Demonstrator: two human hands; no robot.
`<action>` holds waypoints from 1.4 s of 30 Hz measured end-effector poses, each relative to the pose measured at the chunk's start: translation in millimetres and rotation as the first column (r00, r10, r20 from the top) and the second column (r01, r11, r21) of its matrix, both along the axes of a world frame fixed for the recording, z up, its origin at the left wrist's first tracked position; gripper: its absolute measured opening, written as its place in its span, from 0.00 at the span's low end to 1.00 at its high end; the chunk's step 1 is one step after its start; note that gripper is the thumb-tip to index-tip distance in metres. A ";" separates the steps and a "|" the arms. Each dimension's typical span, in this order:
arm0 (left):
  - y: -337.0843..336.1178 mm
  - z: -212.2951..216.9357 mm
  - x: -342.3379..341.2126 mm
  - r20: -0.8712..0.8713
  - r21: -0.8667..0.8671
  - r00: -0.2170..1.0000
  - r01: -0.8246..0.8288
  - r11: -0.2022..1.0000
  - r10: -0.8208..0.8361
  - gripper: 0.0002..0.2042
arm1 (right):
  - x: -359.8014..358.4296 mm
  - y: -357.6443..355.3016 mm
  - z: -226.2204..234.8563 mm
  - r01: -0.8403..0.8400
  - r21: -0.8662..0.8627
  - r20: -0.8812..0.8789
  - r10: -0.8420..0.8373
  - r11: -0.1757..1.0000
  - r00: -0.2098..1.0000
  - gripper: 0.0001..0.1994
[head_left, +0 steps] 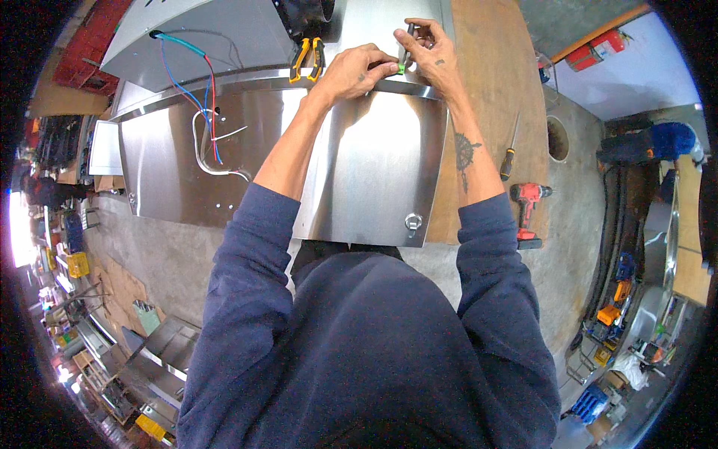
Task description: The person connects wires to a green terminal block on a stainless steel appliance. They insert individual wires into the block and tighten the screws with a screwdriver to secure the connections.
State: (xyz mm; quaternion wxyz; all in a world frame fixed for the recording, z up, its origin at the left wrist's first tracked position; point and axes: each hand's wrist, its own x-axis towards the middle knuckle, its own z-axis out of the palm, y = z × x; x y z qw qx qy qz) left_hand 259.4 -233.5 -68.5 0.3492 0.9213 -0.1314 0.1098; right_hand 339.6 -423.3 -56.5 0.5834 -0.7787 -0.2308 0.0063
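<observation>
- My left hand [357, 69] pinches a small green piece [401, 68] at the steel panel's [374, 165] top edge.
- My right hand [432, 51] grips a thin tool [408, 41] upright, top centre of frame.

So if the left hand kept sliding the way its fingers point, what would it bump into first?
Most likely the small green piece pinched at its fingertips, then the right hand close behind. The left hand points right along the shiny steel panel's top edge. Depth is hard to judge.

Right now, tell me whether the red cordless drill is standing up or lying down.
Lying down: the red cordless drill rests on its side on the wooden board, untouched, beside a screwdriver.
</observation>
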 end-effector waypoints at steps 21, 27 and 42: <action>-1.5 3.6 -1.2 -0.007 0.017 1.000 -0.002 1.000 0.002 0.16 | 0.5 1.1 -1.7 -0.051 0.157 -0.062 0.062 0.986 0.996 0.16; -2.6 1.9 -0.5 -0.022 -0.015 1.000 0.000 1.000 0.000 0.16 | 2.1 0.9 -8.3 -0.067 0.331 -0.133 0.116 0.941 0.984 0.16; -1.7 0.0 -0.2 0.017 -0.004 1.000 0.003 1.000 -0.003 0.17 | -4.8 -0.1 5.3 -0.035 0.154 -0.075 0.047 0.987 0.996 0.17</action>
